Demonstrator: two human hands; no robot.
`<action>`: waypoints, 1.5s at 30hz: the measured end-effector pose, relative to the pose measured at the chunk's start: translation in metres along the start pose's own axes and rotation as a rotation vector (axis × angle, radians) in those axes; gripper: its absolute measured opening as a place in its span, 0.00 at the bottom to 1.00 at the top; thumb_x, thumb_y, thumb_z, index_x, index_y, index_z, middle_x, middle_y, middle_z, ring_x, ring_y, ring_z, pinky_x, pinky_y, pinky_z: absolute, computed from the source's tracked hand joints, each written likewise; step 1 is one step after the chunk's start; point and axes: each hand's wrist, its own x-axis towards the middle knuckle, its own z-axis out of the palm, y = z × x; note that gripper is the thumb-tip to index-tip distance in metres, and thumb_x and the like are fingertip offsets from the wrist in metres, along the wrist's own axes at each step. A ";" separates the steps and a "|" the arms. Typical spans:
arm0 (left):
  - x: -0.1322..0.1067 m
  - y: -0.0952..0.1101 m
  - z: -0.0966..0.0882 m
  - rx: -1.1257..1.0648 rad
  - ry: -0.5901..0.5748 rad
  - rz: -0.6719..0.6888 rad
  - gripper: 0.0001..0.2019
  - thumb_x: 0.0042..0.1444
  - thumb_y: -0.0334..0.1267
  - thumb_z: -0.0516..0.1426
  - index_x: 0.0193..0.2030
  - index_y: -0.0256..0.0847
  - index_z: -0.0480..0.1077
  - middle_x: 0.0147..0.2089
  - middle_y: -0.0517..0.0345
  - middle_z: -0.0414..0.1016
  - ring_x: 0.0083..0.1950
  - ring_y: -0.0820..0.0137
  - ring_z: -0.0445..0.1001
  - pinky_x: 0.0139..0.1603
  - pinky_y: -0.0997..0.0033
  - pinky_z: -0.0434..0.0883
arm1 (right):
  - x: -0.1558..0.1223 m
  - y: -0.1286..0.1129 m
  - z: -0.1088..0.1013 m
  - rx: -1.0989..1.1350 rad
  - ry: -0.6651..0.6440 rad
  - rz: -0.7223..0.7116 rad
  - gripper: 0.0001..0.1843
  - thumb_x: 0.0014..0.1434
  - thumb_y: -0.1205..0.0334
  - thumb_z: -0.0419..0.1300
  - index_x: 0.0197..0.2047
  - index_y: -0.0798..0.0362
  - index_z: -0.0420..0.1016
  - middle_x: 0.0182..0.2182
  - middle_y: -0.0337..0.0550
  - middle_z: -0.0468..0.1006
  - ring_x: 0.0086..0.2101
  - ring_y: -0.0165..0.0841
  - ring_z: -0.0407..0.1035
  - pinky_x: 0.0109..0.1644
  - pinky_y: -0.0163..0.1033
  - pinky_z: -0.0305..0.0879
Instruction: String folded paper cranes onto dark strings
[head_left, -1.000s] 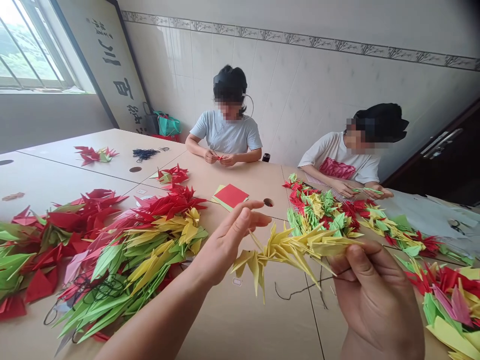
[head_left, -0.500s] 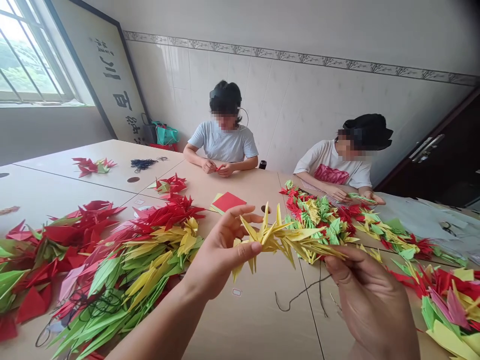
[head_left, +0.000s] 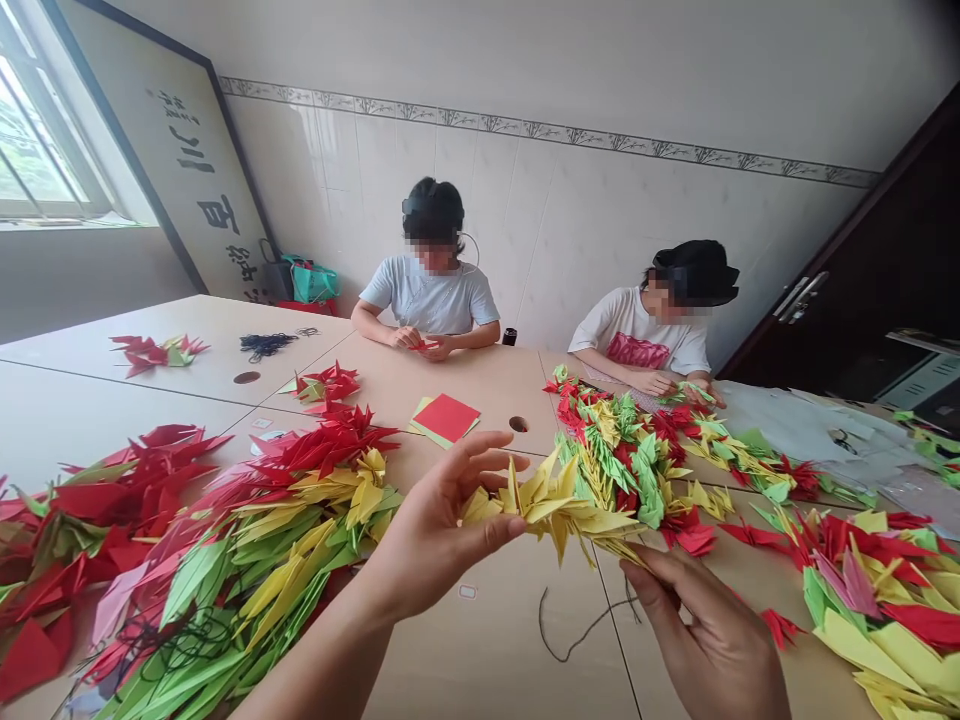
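Observation:
A bunch of yellow folded paper cranes (head_left: 562,505) hangs between my two hands above the table. My left hand (head_left: 431,535) is curled round its left end, the thumb pressing the folded paper. At the right end, my right hand (head_left: 712,625) pinches the narrow tips between thumb and fingers. A dark thread (head_left: 570,655) trails below the bunch, near my right hand. Whether a needle is on it, I cannot tell.
Heaps of red, green and yellow folded paper (head_left: 300,540) lie at the left, with more (head_left: 862,570) at the right. Square paper sheets (head_left: 448,418) lie ahead. Two people sit across the table (head_left: 480,670), one in a light blue shirt (head_left: 431,295), one in white (head_left: 626,325).
The view has turned slightly right, so the room sits further left. Both hands keep hold of the yellow cranes, and the bunch has tilted a little, its right end lower.

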 end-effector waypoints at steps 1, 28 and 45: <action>0.000 -0.002 0.000 0.035 -0.007 -0.023 0.26 0.56 0.38 0.63 0.60 0.57 0.62 0.57 0.56 0.72 0.53 0.65 0.73 0.48 0.68 0.74 | -0.006 0.001 0.002 0.010 -0.014 0.045 0.05 0.63 0.63 0.59 0.40 0.48 0.76 0.29 0.39 0.79 0.28 0.31 0.73 0.32 0.31 0.68; -0.009 0.030 0.016 0.006 0.501 0.323 0.14 0.63 0.47 0.56 0.54 0.53 0.67 0.46 0.59 0.76 0.58 0.63 0.71 0.65 0.58 0.61 | -0.053 0.036 0.018 0.559 -0.508 1.030 0.22 0.51 0.41 0.63 0.28 0.54 0.73 0.18 0.29 0.55 0.19 0.24 0.45 0.21 0.31 0.45; -0.007 0.022 0.010 0.013 0.500 0.291 0.17 0.62 0.48 0.57 0.56 0.52 0.66 0.45 0.59 0.78 0.55 0.64 0.72 0.61 0.60 0.63 | 0.069 0.146 -0.031 0.509 -0.056 0.972 0.15 0.65 0.58 0.59 0.52 0.55 0.71 0.46 0.46 0.76 0.40 0.35 0.74 0.41 0.44 0.74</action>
